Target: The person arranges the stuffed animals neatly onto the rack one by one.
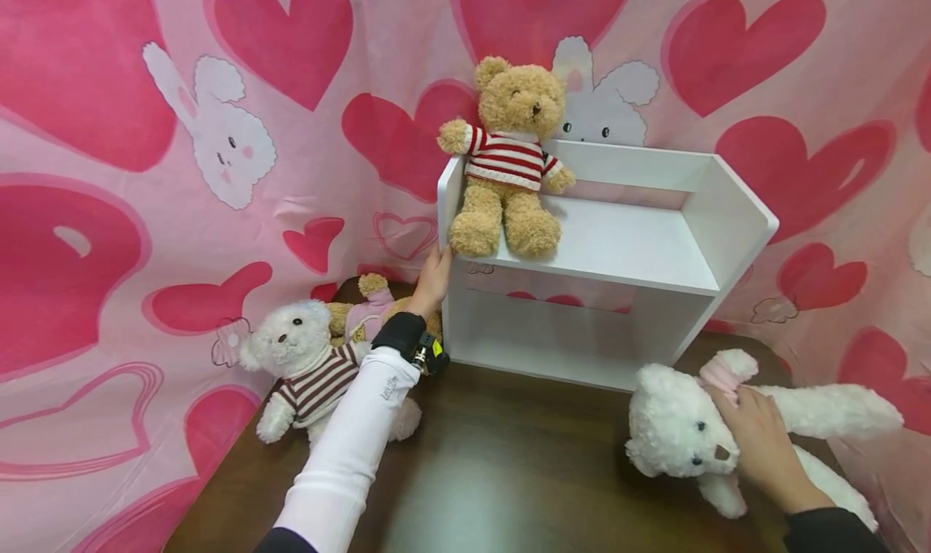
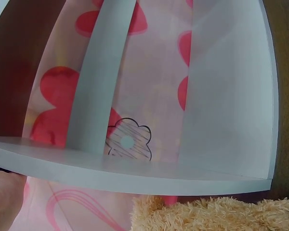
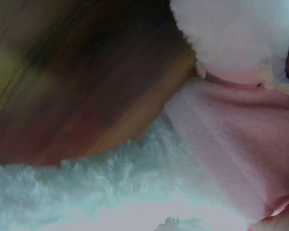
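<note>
Right hand (image 1: 764, 440) has its fingers closed round the neck and pink top of a white bear (image 1: 669, 424), low at the right of the worktop (image 1: 509, 464); head faces in toward the middle, limbs stretch right, past the worktop's right edge toward the pink heart backdrop (image 1: 400, 60). Can't tell if the bear's weight rests on the worktop; right wrist view is blurred. Left hand (image 1: 431, 284) is at the front edge of the left side panel of a white shelf unit (image 1: 625, 238), touching it; finger curl mostly hidden, can't tell how tight. Tan bear in red stripes (image 1: 509, 161) sits upright at the left end of the top shelf, feet at the front edge, one arm over the side panel. Bare shelf runs from it to the right panel; lower compartment open at front. Brown worktop stretches between the two arms, in front of the unit. White bear in brown stripes (image 1: 291, 339) leans near the worktop's left edge, tan bear in pink (image 1: 367, 314) behind it, partly covered by the left arm.
</note>
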The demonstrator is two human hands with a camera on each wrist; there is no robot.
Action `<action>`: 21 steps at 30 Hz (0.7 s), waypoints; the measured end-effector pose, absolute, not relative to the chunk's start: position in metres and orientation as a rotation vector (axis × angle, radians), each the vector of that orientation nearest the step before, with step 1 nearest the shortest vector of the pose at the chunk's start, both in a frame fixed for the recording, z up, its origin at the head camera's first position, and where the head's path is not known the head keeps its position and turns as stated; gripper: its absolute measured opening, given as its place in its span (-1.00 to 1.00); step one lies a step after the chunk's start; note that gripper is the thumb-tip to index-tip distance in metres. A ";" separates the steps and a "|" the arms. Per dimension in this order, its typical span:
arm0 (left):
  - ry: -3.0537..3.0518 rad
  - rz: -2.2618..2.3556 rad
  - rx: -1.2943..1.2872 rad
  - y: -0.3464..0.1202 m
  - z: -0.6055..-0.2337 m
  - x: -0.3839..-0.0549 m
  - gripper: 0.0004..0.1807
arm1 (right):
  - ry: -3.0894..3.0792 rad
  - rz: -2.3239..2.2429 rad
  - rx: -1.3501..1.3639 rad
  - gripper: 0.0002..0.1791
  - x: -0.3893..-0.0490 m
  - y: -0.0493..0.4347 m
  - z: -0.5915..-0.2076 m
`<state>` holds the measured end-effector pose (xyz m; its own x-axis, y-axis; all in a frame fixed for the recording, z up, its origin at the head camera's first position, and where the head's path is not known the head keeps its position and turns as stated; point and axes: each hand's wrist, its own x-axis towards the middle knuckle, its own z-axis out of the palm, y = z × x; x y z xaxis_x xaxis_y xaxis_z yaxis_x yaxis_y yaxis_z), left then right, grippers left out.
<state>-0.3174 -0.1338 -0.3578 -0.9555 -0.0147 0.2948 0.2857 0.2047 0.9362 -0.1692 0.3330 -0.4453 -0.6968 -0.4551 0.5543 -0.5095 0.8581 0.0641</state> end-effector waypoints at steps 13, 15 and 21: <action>-2.259 -1.815 -0.250 -0.134 -0.357 -0.317 -0.43 | -2.488 0.281 0.643 -0.34 -0.148 0.295 -0.428; -2.254 -1.826 -0.251 -0.134 -0.358 -0.318 -0.42 | -2.498 0.316 0.630 -0.29 -0.145 0.289 -0.426; -2.249 -1.834 -0.243 -0.135 -0.359 -0.317 -0.41 | -2.452 0.413 0.606 -0.20 -0.140 0.278 -0.422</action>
<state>-0.3168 -0.1345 -0.3588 -0.9600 -0.0161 0.2796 0.2706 0.2032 0.9410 -0.1397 0.2777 -0.4222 -0.7320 -0.3279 0.5972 -0.5054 0.8492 -0.1532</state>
